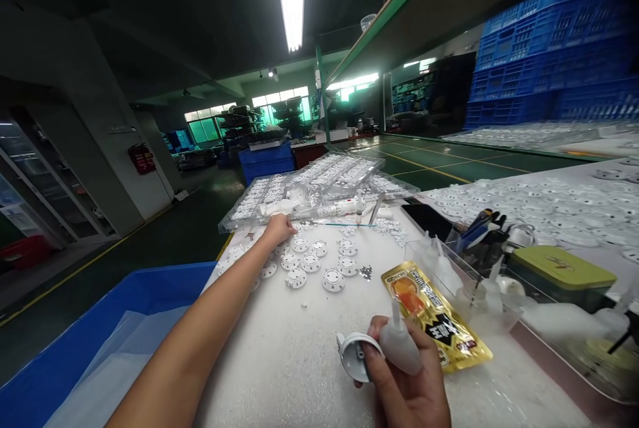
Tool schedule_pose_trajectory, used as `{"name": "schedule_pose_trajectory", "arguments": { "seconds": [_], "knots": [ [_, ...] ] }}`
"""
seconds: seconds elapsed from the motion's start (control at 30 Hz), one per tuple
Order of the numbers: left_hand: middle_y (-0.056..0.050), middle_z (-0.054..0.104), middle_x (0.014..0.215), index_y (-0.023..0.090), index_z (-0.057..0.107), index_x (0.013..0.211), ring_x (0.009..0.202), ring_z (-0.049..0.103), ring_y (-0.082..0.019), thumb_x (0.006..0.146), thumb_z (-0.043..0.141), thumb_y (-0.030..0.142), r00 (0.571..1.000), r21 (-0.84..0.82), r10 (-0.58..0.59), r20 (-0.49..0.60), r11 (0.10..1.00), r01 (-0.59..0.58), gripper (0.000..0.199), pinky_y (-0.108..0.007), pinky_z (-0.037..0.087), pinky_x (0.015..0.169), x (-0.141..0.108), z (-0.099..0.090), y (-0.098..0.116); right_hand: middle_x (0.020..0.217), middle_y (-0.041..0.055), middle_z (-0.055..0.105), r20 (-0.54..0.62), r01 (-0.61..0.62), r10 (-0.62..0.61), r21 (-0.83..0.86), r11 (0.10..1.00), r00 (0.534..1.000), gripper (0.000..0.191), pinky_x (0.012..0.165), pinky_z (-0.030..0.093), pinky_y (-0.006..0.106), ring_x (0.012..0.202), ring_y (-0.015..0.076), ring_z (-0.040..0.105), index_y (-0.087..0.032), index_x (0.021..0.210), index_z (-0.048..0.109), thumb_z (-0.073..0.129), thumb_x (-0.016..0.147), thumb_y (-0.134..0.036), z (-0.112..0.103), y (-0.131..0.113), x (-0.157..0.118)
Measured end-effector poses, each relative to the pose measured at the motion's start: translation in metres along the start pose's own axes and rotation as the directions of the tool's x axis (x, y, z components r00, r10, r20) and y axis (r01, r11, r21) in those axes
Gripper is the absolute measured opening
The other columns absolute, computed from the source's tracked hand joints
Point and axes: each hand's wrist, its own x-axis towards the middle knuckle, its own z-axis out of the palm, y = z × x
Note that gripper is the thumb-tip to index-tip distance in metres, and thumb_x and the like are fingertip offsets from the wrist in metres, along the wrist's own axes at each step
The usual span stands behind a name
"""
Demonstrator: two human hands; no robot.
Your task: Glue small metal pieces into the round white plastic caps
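Observation:
My left hand [280, 228] reaches far across the white table, its fingers curled and pinched together at the edge of a pile of small white pieces; what is between them, if anything, is hidden. Close to me, my right hand [409, 381] grips two things at once. Thumb and fingers pinch a white round plastic cap [353, 363], its hollow side showing. A translucent squeeze bottle [402, 347] with a thin nozzle points up from the same hand. Several white round plastic parts [311, 262] lie on the table beyond, beside a small heap of screws [366, 272].
A gold snack pouch [424, 308] lies right of my right hand. Beyond it stand a clear bin with bottles and tools, and a yellow-green lidded box [564, 267]. Stacked clear trays [259, 198] fill the far end. A blue crate [150, 288] sits at left.

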Motion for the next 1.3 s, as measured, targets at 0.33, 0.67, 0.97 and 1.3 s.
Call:
{"name": "schedule_pose_trajectory", "arguments": {
  "seconds": [0.33,0.67,0.97,1.3],
  "knots": [
    [-0.005,0.069,0.087,0.012,0.068,0.093,0.078,0.064,-0.015,0.084,0.068,0.029,0.975,-0.353,0.218,-0.048,0.909,-0.221,0.02,-0.031,0.054,0.075,-0.059,-0.041,0.038,0.085,-0.0001,0.054,0.108,0.212,-0.211,0.001,0.977,0.971,0.025,0.056,0.044,0.018,0.069,0.009,0.05,-0.025,0.1,0.053,0.069,0.082,-0.025,-0.02,0.011,0.009],
    [-0.005,0.069,0.075,0.012,0.074,0.074,0.062,0.058,-0.011,0.065,0.083,0.025,0.804,-0.805,0.453,0.385,0.592,0.051,0.018,-0.022,0.046,0.057,-0.204,0.012,0.054,0.083,-0.0015,0.053,0.095,0.251,-0.247,-0.027,0.968,0.964,0.03,0.057,0.045,0.023,0.066,0.0107,0.052,-0.026,0.097,0.052,0.074,0.076,-0.025,-0.026,0.01,0.011],
    [-0.005,0.064,0.081,0.013,0.065,0.073,0.067,0.056,-0.011,0.071,0.079,0.027,0.815,-0.864,0.462,0.349,0.495,0.09,0.02,-0.023,0.045,0.059,-0.204,0.028,0.044,0.084,-0.0001,0.052,-0.034,0.241,-0.244,-0.082,0.967,0.969,0.028,0.056,0.044,0.022,0.064,0.0102,0.048,-0.025,0.095,0.049,0.07,0.076,-0.022,-0.014,0.011,0.005],
    [0.0,0.062,0.078,0.019,0.054,0.074,0.071,0.057,-0.012,0.066,0.08,0.017,0.744,-0.628,0.664,-0.075,0.548,-0.552,0.027,-0.023,0.045,0.067,-0.218,0.037,0.038,0.083,0.0005,0.054,0.055,0.325,-0.32,-0.193,0.926,0.946,0.028,0.055,0.044,0.02,0.072,0.0123,0.053,-0.025,0.096,0.052,0.07,0.077,-0.017,-0.023,0.008,0.007]
  ]
}}
